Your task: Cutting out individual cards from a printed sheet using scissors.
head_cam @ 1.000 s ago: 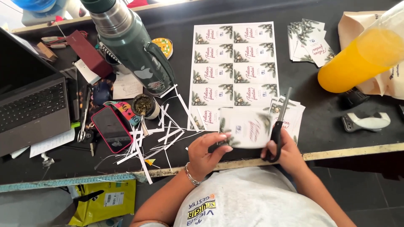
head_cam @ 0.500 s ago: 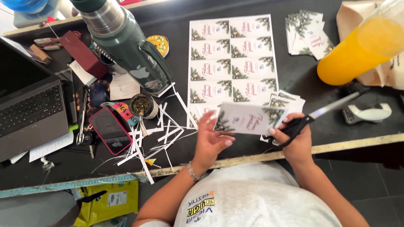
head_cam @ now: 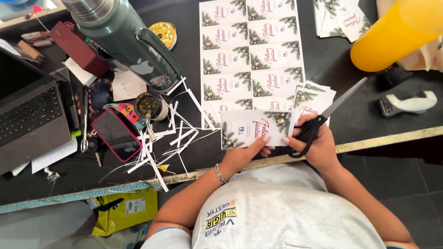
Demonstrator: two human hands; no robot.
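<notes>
Trimming cards: our left hand [head_cam: 244,154] pinches one card [head_cam: 254,128] at frame centre, right hand [head_cam: 318,143] grips closed scissors [head_cam: 330,113]. Next up, we'd guess, is opening the blades on an edge.

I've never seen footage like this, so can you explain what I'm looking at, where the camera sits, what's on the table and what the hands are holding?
The camera is worn on a person's head and looks straight down, so you see their own arms and shirt at the bottom. There is no machine here. The left hand holds a printed card by its lower edge. The right hand has black-handled scissors in its grip, blades pointing up and right. On the black table lie an uncut sheet of cards, white paper trimmings, a green flask, a phone in a red case, a laptop and an orange bottle.
</notes>
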